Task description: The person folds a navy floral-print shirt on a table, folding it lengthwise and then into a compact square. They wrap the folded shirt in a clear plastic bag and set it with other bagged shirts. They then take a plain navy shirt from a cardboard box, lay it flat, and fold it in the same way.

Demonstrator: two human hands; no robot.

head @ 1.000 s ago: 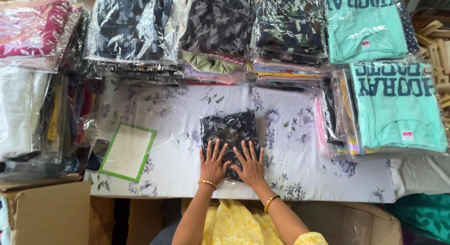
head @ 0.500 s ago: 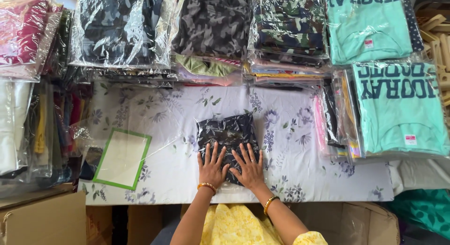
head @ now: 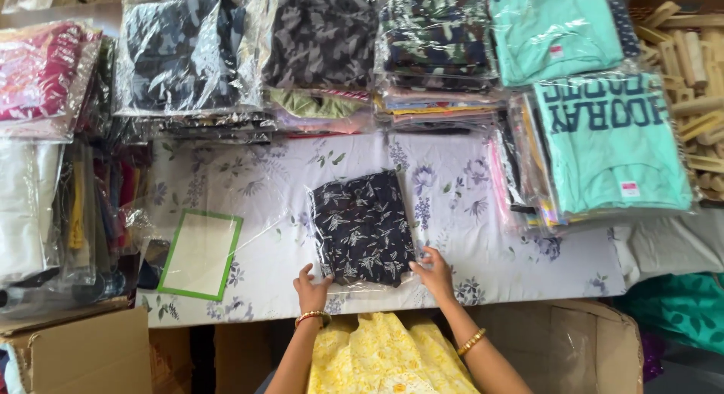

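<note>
Dark floral packet [head: 362,229] flat on the flowered cloth [head: 452,183], right of the green-edged card [head: 200,254]. Left hand [head: 311,291] at its near left corner, right hand [head: 434,272] at its near right corner, fingers loosely curled, touching the plastic edge.

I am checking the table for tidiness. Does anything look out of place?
Nothing stands out. The dark floral packet lies flat on the cloth between the left hand and right hand; only the green-edged card sits slightly tilted.
</note>
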